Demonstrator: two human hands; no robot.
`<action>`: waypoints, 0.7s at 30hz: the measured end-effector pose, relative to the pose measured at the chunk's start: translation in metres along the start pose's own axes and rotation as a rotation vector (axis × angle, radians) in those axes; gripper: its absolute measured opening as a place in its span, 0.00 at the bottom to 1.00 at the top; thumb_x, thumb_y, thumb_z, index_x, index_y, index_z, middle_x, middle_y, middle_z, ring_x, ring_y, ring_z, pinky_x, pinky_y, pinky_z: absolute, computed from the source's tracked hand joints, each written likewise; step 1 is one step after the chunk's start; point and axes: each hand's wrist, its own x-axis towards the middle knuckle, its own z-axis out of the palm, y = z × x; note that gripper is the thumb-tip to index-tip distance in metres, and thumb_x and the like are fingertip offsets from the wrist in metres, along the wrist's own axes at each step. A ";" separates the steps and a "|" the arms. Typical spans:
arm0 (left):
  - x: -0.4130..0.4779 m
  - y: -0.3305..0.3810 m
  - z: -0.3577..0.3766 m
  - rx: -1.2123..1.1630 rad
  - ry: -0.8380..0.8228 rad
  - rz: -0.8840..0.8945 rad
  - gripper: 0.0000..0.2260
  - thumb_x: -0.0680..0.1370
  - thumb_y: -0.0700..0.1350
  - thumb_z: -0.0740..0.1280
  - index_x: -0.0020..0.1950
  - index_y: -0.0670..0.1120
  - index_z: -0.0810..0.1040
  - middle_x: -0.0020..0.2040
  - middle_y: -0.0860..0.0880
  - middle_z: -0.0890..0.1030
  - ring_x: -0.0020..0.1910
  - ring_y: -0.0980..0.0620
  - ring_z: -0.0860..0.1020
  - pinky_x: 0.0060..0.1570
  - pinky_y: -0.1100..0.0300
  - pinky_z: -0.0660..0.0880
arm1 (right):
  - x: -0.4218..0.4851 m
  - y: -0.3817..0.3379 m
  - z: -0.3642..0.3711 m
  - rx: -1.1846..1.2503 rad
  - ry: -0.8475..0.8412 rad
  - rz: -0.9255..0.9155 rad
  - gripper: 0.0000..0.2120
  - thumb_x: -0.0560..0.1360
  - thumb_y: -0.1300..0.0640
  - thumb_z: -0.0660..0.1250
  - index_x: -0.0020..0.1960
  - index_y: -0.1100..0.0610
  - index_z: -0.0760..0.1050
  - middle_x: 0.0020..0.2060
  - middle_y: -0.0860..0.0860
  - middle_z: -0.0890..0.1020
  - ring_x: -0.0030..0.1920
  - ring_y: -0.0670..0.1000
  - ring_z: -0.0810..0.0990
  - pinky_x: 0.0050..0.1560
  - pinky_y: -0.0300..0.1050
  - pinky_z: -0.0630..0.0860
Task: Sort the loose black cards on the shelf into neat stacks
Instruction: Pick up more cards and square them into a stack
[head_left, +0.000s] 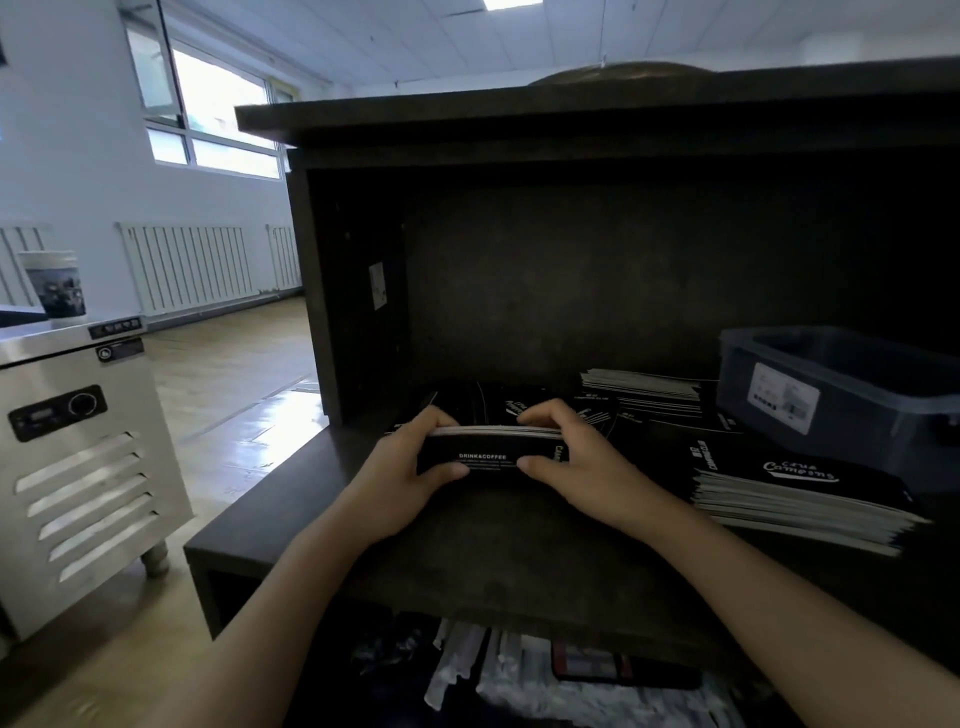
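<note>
Both hands grip one bundle (488, 451) of black cards, stood on its long edge on the shelf (467, 551). The left hand (410, 467) curls round the bundle's left end, with its fingers over the top edge and its thumb pressed on the near face beside the words DRINK&COFFEE. The right hand (571, 460) mirrors it at the right end, fingers over the top and thumb on the near face. Just behind the hands, loose cards (498, 400) lie spread flat on the shelf. To the right of the right hand sits a fanned stack (800, 499), and behind that hand a second stack (644, 395). A grey bin (841, 395) stands farther right.
</note>
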 end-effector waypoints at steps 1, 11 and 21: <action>-0.001 0.000 -0.001 -0.024 0.030 -0.011 0.12 0.74 0.40 0.70 0.50 0.54 0.72 0.47 0.56 0.79 0.50 0.61 0.77 0.49 0.66 0.72 | 0.001 -0.001 0.000 0.050 0.017 0.012 0.16 0.75 0.56 0.67 0.61 0.49 0.68 0.57 0.46 0.74 0.58 0.45 0.74 0.55 0.40 0.73; 0.001 -0.012 -0.007 -0.525 0.479 -0.313 0.11 0.74 0.37 0.71 0.44 0.53 0.75 0.46 0.49 0.80 0.52 0.41 0.80 0.57 0.39 0.76 | 0.035 0.015 -0.010 -0.743 -0.024 0.218 0.42 0.72 0.40 0.67 0.75 0.57 0.52 0.75 0.58 0.56 0.76 0.60 0.51 0.73 0.57 0.53; -0.002 -0.012 -0.007 -0.511 0.374 -0.278 0.10 0.74 0.36 0.70 0.45 0.51 0.75 0.48 0.48 0.79 0.52 0.42 0.80 0.53 0.42 0.79 | 0.038 0.014 -0.004 -0.662 0.126 0.130 0.29 0.73 0.52 0.67 0.71 0.52 0.62 0.64 0.54 0.72 0.66 0.55 0.69 0.68 0.54 0.60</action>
